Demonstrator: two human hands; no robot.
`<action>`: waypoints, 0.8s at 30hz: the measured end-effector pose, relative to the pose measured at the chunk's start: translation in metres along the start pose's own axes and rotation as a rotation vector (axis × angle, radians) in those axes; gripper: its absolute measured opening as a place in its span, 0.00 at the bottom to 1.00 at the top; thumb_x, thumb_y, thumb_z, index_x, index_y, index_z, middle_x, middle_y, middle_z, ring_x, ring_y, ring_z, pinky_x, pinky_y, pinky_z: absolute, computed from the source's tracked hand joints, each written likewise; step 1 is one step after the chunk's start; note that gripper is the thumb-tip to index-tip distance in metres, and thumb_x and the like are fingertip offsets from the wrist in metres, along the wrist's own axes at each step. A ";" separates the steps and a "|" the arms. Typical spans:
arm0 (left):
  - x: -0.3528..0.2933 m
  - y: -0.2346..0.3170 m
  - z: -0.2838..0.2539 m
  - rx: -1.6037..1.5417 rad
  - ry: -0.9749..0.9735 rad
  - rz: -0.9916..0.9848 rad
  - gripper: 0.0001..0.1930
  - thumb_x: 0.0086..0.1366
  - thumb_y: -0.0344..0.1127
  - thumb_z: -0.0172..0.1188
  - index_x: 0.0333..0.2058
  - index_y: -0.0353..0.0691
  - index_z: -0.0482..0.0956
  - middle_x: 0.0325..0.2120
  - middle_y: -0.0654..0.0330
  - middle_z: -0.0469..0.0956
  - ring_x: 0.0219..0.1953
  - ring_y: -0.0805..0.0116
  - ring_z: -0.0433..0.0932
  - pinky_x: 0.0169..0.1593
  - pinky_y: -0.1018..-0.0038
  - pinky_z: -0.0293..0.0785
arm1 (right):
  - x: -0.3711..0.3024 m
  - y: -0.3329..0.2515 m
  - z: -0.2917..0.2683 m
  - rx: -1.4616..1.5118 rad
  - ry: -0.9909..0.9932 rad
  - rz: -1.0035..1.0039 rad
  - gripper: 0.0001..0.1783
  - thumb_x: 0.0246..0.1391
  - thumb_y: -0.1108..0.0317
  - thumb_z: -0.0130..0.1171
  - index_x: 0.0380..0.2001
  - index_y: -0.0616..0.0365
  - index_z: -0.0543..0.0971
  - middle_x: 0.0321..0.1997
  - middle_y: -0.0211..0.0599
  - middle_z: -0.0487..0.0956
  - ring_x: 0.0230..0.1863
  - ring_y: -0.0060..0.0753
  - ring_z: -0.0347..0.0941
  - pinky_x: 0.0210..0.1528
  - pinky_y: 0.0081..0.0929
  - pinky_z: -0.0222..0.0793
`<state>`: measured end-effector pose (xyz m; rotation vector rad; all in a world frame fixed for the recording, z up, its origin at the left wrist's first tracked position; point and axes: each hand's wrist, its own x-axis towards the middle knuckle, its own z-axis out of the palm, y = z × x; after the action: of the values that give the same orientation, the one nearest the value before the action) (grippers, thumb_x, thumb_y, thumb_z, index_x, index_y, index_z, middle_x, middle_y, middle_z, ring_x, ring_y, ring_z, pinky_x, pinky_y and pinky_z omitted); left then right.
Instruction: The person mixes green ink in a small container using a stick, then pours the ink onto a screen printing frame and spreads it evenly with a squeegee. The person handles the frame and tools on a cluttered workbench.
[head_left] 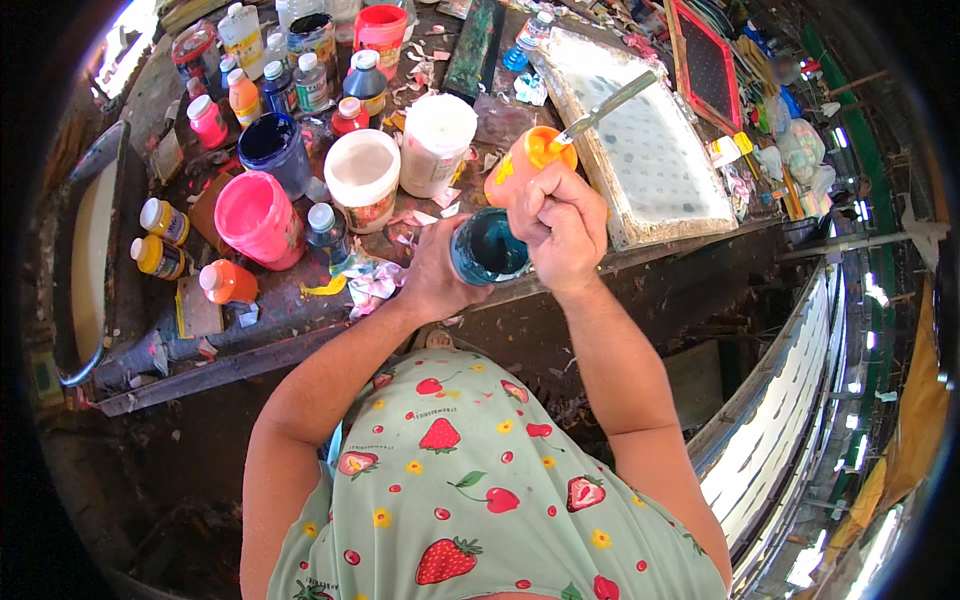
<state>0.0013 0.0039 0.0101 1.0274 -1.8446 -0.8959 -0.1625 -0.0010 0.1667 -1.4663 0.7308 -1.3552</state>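
My left hand (437,272) is wrapped around the side of a small tub of dark teal paint (488,250), held near the front edge of the table with its mouth tilted toward me. Over the tub's right rim, my right hand (562,228) is closed, its fingers curled in a pinch; what they grip, if anything, is hidden. Just behind that hand stands an orange paint tub (507,178). A paint-stained flat tool with a greenish handle (618,100) leans out of it. To the left of my left hand lies a crumpled, paint-smeared cloth (375,282).
White tubs (362,180) (436,145), a pink paint tub (262,222), a dark blue tub (275,160) and several small bottles crowd the table's left side. A white-framed mesh screen (640,140) lies at right. The table's front edge (250,355) runs below my hands.
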 end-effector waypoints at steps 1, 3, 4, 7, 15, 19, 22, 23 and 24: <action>0.000 0.000 -0.001 0.007 -0.002 0.000 0.56 0.43 0.34 0.89 0.71 0.40 0.66 0.62 0.47 0.76 0.65 0.39 0.74 0.70 0.47 0.73 | -0.002 0.009 0.009 0.068 0.030 -0.019 0.04 0.62 0.76 0.47 0.33 0.61 0.72 0.21 0.28 0.64 0.19 0.22 0.55 0.24 0.28 0.51; 0.000 -0.004 0.002 -0.007 0.019 0.044 0.56 0.44 0.34 0.89 0.71 0.40 0.66 0.62 0.47 0.76 0.65 0.38 0.74 0.69 0.47 0.73 | -0.009 0.021 0.014 0.205 0.004 -0.001 0.05 0.63 0.74 0.47 0.33 0.61 0.71 0.21 0.29 0.64 0.19 0.22 0.55 0.25 0.28 0.51; -0.001 -0.005 0.003 -0.015 0.029 0.065 0.56 0.44 0.34 0.89 0.71 0.40 0.66 0.62 0.47 0.76 0.65 0.38 0.74 0.69 0.47 0.73 | -0.012 0.020 0.009 0.231 -0.033 0.087 0.05 0.62 0.74 0.47 0.32 0.61 0.72 0.22 0.29 0.65 0.20 0.20 0.55 0.25 0.26 0.51; -0.001 -0.006 0.002 -0.020 0.019 0.049 0.55 0.44 0.34 0.89 0.71 0.40 0.66 0.61 0.46 0.76 0.65 0.37 0.74 0.69 0.47 0.73 | -0.010 0.000 -0.011 0.106 -0.113 0.223 0.06 0.61 0.75 0.46 0.32 0.60 0.73 0.23 0.28 0.68 0.21 0.17 0.55 0.25 0.24 0.51; -0.003 -0.008 0.005 -0.040 0.048 0.083 0.54 0.45 0.33 0.88 0.71 0.42 0.67 0.62 0.47 0.76 0.65 0.38 0.74 0.69 0.47 0.73 | -0.018 0.011 0.005 0.234 -0.078 0.141 0.04 0.62 0.75 0.45 0.33 0.61 0.70 0.19 0.29 0.62 0.19 0.24 0.54 0.24 0.30 0.52; -0.001 -0.004 0.002 -0.045 0.024 0.030 0.55 0.44 0.33 0.89 0.71 0.42 0.67 0.62 0.47 0.77 0.65 0.38 0.74 0.69 0.47 0.74 | -0.003 -0.020 -0.014 -0.027 -0.107 0.094 0.04 0.59 0.76 0.47 0.30 0.59 0.72 0.22 0.28 0.66 0.21 0.20 0.57 0.25 0.25 0.53; -0.001 0.001 -0.001 -0.019 0.005 -0.016 0.55 0.44 0.34 0.89 0.71 0.42 0.67 0.61 0.47 0.77 0.65 0.38 0.74 0.70 0.47 0.74 | 0.006 -0.010 0.006 0.179 0.056 -0.054 0.04 0.60 0.76 0.48 0.31 0.59 0.71 0.22 0.28 0.66 0.20 0.21 0.57 0.25 0.25 0.52; -0.001 -0.002 -0.001 -0.019 -0.006 -0.003 0.56 0.44 0.34 0.89 0.72 0.41 0.66 0.62 0.46 0.75 0.66 0.39 0.73 0.71 0.48 0.73 | 0.001 -0.005 0.011 0.310 0.068 -0.014 0.04 0.61 0.75 0.47 0.31 0.59 0.71 0.21 0.29 0.65 0.20 0.23 0.57 0.24 0.26 0.52; -0.001 -0.004 0.000 -0.022 -0.016 0.010 0.57 0.44 0.35 0.89 0.72 0.39 0.64 0.62 0.45 0.74 0.67 0.40 0.73 0.72 0.49 0.72 | -0.004 -0.007 0.011 0.312 0.034 0.041 0.04 0.61 0.75 0.47 0.31 0.59 0.71 0.21 0.29 0.65 0.19 0.23 0.57 0.24 0.26 0.52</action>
<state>0.0030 0.0034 0.0058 0.9994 -1.8475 -0.9192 -0.1541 0.0076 0.1728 -1.1785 0.5394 -1.3949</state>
